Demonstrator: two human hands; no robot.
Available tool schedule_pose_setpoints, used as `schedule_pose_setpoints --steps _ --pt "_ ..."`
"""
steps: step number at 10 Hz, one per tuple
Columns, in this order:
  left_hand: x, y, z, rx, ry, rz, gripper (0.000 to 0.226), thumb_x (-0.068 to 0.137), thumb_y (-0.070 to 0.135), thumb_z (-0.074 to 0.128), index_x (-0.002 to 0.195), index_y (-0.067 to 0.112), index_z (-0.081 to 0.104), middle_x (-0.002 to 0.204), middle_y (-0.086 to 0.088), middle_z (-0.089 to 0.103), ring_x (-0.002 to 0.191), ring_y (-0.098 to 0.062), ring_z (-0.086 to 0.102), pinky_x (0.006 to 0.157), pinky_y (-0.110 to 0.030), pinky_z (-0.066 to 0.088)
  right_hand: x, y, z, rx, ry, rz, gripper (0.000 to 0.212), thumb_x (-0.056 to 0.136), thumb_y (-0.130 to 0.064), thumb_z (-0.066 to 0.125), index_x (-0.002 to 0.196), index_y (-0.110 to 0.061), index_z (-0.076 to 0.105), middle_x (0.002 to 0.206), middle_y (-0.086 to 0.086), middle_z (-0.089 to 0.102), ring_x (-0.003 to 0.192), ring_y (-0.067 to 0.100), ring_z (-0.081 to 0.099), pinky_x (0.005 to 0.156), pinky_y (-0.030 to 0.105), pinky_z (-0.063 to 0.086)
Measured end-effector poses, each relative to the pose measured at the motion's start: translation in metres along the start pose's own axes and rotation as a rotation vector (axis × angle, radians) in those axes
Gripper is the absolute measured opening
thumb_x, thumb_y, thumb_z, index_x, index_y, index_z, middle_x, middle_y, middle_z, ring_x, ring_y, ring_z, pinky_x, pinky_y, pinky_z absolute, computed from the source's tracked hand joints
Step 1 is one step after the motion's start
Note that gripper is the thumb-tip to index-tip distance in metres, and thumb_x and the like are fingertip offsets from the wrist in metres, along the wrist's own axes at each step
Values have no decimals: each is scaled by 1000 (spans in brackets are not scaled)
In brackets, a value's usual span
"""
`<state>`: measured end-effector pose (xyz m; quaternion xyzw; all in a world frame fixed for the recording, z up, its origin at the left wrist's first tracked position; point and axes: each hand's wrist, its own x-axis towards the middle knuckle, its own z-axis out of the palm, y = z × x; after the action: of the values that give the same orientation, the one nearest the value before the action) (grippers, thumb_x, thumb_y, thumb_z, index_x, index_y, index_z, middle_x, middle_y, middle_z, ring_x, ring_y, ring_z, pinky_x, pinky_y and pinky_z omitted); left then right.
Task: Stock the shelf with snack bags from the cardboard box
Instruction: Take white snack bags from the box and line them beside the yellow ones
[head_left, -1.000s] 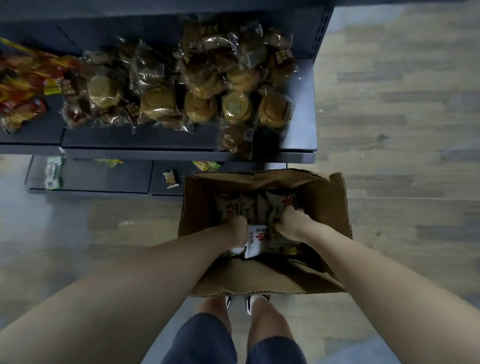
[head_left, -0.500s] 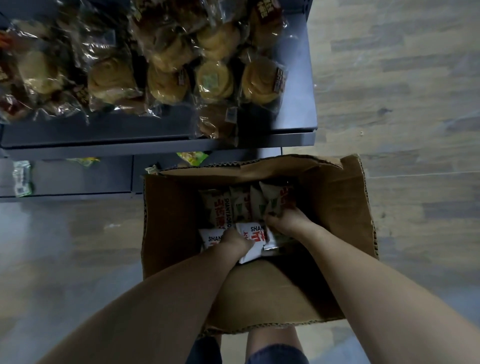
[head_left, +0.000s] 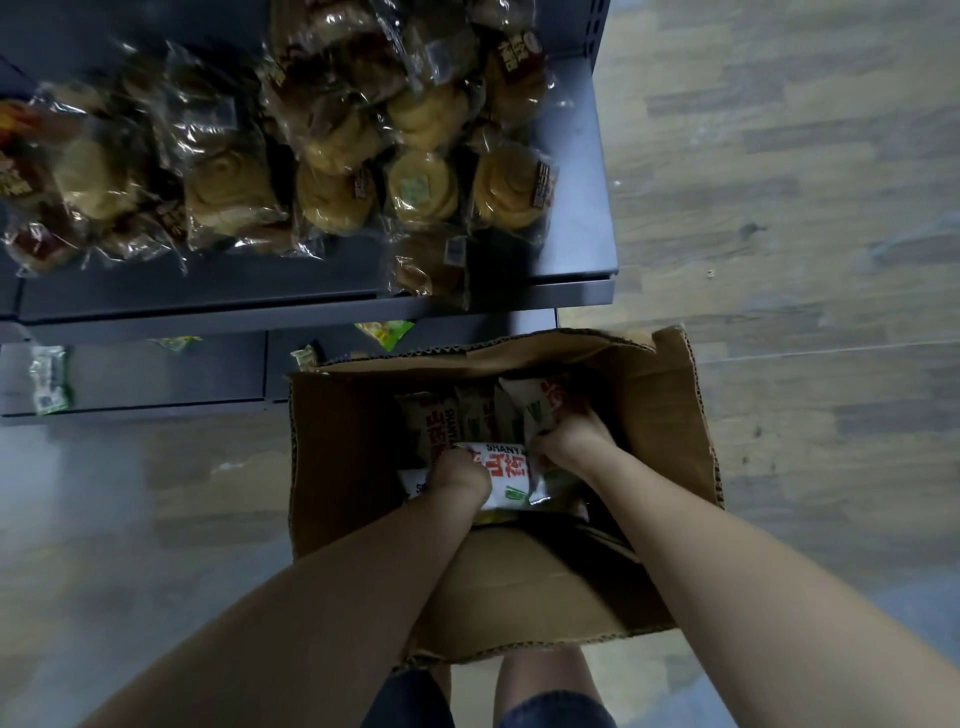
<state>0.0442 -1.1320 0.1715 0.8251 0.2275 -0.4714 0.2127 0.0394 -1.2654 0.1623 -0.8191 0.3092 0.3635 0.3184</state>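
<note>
An open cardboard box (head_left: 343, 457) stands on the floor in front of the dark shelf (head_left: 582, 270). Inside it lie several white snack bags with red lettering. My left hand (head_left: 462, 475) grips the left end of one white snack bag (head_left: 506, 475) lying across the top. My right hand (head_left: 571, 441) is curled round other snack bags (head_left: 530, 405) standing upright at the right of the box. Both hands are down inside the box, close together.
The upper shelf board holds many clear-wrapped bread buns (head_left: 421, 187), one bun pack (head_left: 431, 265) overhanging the front edge. The lower shelf (head_left: 156, 374) carries a few small green packets (head_left: 49, 379). Wooden floor (head_left: 805, 260) lies to the right. My legs are below the box.
The view has dropped closer to the box and shelf. Both hands stay inside the box; the left hand's white bag has come a little higher over the others.
</note>
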Motion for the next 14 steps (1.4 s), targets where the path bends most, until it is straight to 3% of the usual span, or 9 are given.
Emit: schedule_pose_setpoints --steps 2,3,4,5,7,9,11,13,14 --pt "-30 -8 -33 -258 217 105 36 102 9 30 131 2 48 134 -17 52 119 -30 52 47 -14 33 -23 -4 -19 -10 -34 27 64 84 -25 70 137 -3 42 137 16 49 126 31 49 101 33 43" --pt "-48 -8 -50 -222 301 154 36 101 11 30 133 7 47 135 -17 50 121 -31 47 80 -20 34 -39 -6 -27 154 -37 66 83 79 -14 75 144 1 26 140 18 44 127 33 47 100 35 44" --pt "-57 -9 -63 -195 313 140 36 100 14 33 131 8 50 133 -18 52 120 -34 50 97 -30 41 -55 -4 -36 371 -56 100 84 75 -8 79 140 2 26 114 18 58 97 30 64 68 22 53" --pt "-80 -6 -73 -96 299 250 34 98 14 36 129 12 51 128 -16 55 114 -35 55 91 -33 49 -73 3 -46 448 -96 81 58 75 -6 77 121 -4 42 80 13 61 55 16 59 43 21 46" --pt "-124 7 -102 156 209 673 15 96 24 46 101 15 57 110 -6 63 93 -23 59 67 -28 44 -114 9 -84 698 -325 -78 34 77 -6 73 109 -3 61 104 18 72 97 36 69 89 46 54" --pt "-161 27 -165 86 71 941 8 90 17 61 96 12 63 99 -4 62 102 -22 60 82 -31 46 -155 4 -116 940 -445 -76 49 77 -43 70 109 -7 68 112 15 71 92 26 72 73 35 59" --pt "-207 40 -217 -260 -114 981 34 87 -5 55 93 27 65 97 10 65 84 1 61 60 -12 54 -199 -37 -132 1107 -634 -224 65 73 -64 63 113 -13 72 128 19 62 116 39 60 88 60 51" --pt "-244 54 -249 -525 56 1056 27 88 17 63 112 31 62 113 0 66 103 -17 64 84 -30 54 -237 -93 -138 1334 -812 -469 72 82 -66 55 131 -13 59 138 18 54 129 38 49 101 59 40" --pt "-255 61 -262 -627 176 1057 30 90 23 61 118 14 56 113 -6 64 105 -22 62 96 -38 50 -255 -120 -137 1415 -739 -547 67 90 -65 42 125 -13 63 126 12 64 117 28 60 102 45 44"
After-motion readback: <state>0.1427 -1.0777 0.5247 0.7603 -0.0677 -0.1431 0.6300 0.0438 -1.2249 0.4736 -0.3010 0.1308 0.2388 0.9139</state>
